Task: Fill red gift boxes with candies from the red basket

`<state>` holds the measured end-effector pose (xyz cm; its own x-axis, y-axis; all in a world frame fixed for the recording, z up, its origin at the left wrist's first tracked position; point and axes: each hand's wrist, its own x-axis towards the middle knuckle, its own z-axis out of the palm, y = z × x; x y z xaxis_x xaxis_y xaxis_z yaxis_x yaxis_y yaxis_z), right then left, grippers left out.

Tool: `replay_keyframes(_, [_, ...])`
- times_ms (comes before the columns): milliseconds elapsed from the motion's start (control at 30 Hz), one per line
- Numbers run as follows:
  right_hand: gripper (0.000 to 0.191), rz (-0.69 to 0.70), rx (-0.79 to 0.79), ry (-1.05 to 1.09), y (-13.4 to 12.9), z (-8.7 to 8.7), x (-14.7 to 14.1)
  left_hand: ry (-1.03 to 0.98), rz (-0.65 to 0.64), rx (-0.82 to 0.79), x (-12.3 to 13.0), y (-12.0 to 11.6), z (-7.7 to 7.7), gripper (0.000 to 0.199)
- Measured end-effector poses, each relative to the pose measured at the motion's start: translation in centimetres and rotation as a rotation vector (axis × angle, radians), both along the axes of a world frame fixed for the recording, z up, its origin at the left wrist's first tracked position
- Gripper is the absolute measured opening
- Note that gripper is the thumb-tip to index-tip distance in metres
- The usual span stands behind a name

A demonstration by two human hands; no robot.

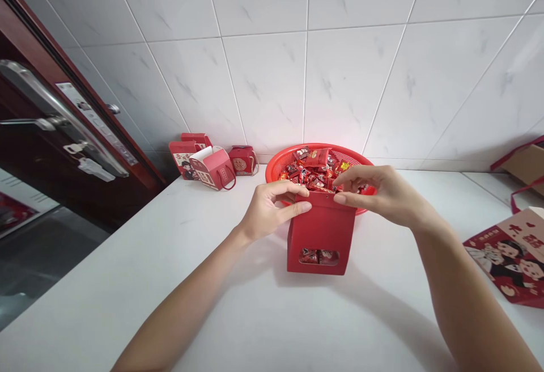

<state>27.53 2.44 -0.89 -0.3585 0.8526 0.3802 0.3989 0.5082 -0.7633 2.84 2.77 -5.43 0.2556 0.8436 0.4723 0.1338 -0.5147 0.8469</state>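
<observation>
A tall red gift box point(321, 227) stands upright in the middle of the white table, with wrapped sweets showing through the small window low on its front. My left hand point(272, 207) pinches the left end of the box's folded top edge between thumb and fingers. At the right end of the same edge, my right hand point(378, 196) grips with thumb and index finger. Right behind the box is a red plastic basket point(276, 159) holding several red-wrapped sweets point(317, 158), partly hidden by the box and my hands.
Small red boxes point(212, 167) stand at the back left by the tiled wall, one with its top open, beside a closed one point(243, 160). A printed gift bag point(510, 258) lies at the right. A dark red door point(85, 105) is beyond the table's left edge.
</observation>
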Motion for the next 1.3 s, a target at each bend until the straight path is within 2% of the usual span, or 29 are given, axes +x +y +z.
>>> replay_keyframes(167, [0.019, 0.095, -0.007, -0.182, 0.0, -0.5, -0.4, 0.056, -0.033, 0.051, 0.4, -0.1, -0.6, 0.013])
replay_keyframes(267, [0.02, 0.076, 0.003, -0.264, -0.1, -0.6, -0.8, 0.1, -0.05, 0.089, 0.5, 0.0, -1.0, 0.013])
replay_keyframes(333, [0.018, 0.053, 0.013, -0.306, -0.3, -0.5, -0.9, 0.126, -0.069, 0.099, 0.4, 0.1, -1.2, 0.021])
replay_keyframes(467, [0.014, 0.048, 0.031, -0.375, -1.2, 0.5, -0.5, 0.139, -0.137, 0.092, 0.2, 0.4, -1.2, 0.052])
replay_keyframes(600, [0.017, -0.029, 0.03, -0.35, -2.9, 1.8, 1.4, 0.112, -0.082, 0.056, -0.3, 1.3, -1.3, 0.037])
replay_keyframes(700, [0.021, -0.184, -0.033, -0.318, -4.6, 2.4, 4.2, 0.072, -0.021, 0.005, -0.7, 2.6, -1.9, 0.036])
replay_keyframes(800, [0.023, -0.497, -0.066, -0.215, -6.4, 2.4, 7.7, 0.063, 0.036, -0.033, -1.0, 4.0, -2.8, 0.041])
replay_keyframes(900, [0.017, -0.808, 0.027, -0.193, -7.8, 1.6, 11.0, 0.054, 0.061, -0.055, -1.1, 4.7, -3.3, 0.041])
replay_keyframes(1000, [0.018, -1.013, 0.031, -0.31, -8.1, 0.4, 13.1, 0.067, 0.046, -0.04, -1.1, 4.8, -3.4, 0.035])
replay_keyframes(1167, [0.018, -1.224, -0.118, -0.513, -7.9, -1.0, 13.8, 0.136, 0.044, 0.061, -1.2, 4.9, -3.5, 0.025])
replay_keyframes(1300, [0.019, -1.291, -0.107, -0.54, -8.1, -2.4, 14.6, 0.166, 0.046, 0.092, -1.3, 4.9, -3.5, 0.021])
